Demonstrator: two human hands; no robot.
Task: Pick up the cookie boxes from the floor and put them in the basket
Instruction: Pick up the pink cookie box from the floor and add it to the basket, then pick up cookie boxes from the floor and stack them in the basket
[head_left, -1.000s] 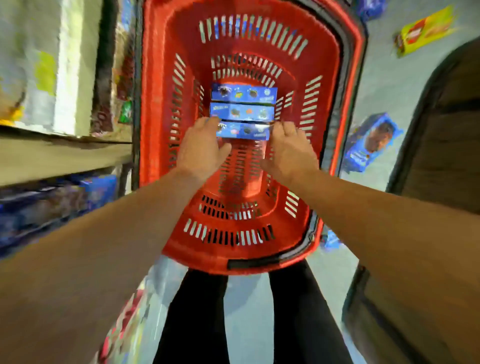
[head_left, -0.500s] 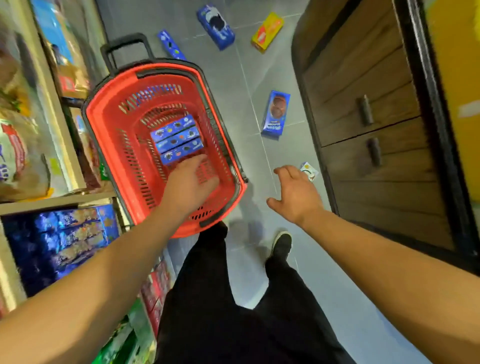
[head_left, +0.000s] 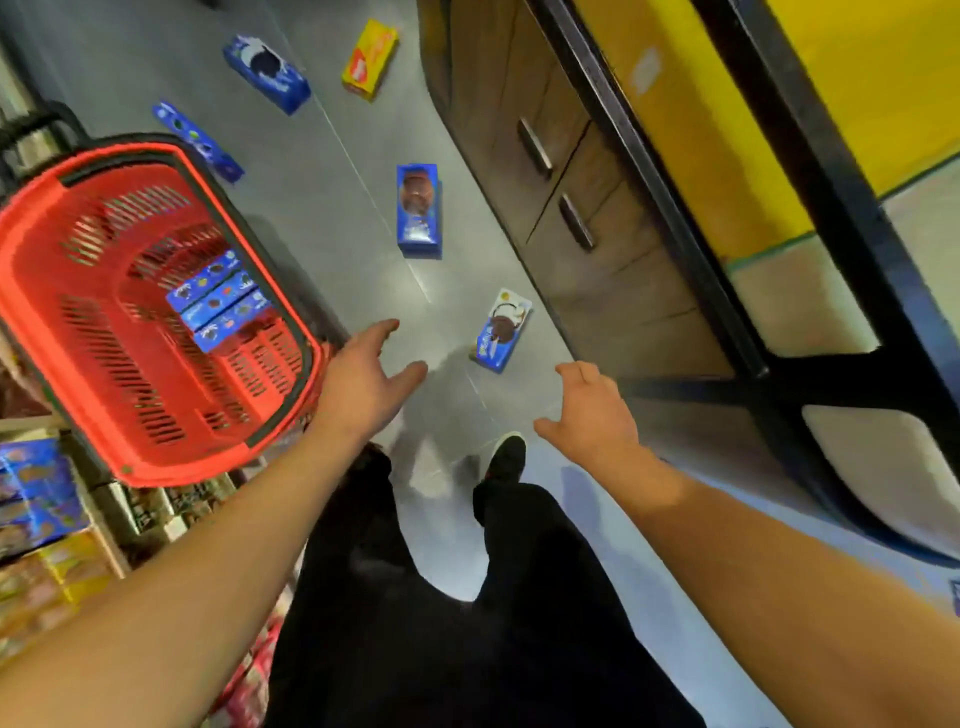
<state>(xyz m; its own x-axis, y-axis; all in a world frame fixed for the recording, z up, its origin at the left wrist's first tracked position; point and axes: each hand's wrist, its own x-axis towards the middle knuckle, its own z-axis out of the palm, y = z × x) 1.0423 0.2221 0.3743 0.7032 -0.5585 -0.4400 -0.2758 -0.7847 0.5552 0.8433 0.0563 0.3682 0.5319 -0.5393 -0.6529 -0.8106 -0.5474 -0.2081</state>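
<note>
**Hands out of basket, reaching for next box**

Basket (head_left: 47, 291) at left holds three blue boxes (head_left: 221, 301), set down a second ago. Left hand (head_left: 363, 384) has left it, fingers spread, empty. Right hand (head_left: 597, 415) also loose, empty. Nearest floor box (head_left: 501, 330) lies just ahead; judged next pickup.

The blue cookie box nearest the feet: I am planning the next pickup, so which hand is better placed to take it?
Probably the right hand. The nearest blue box lies just beyond its open fingers, toward the cabinet. The left hand, also empty, hovers nearer the red basket.
</note>
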